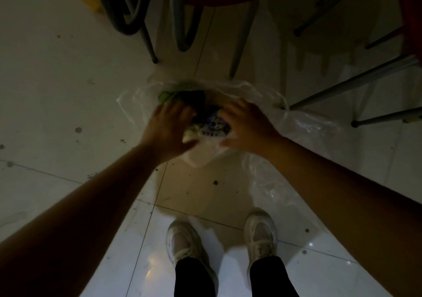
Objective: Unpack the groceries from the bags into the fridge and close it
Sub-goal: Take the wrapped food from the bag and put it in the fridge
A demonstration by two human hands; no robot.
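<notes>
Both hands reach into the bag [251, 95] on the floor [57, 79]: left hand [167, 127] and right hand [247, 128] close on either side of a packet [213, 124]; whether they grip it, I cannot tell. I judge it light, soft and slippery, best cupped from underneath. Something green [167, 96] lies behind it in the bag.

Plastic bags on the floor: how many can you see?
2. One clear bag lies open under both hands, groceries inside; a second clear bag lies crumpled to its right, by the chair legs. The dim light may hide others.
</notes>
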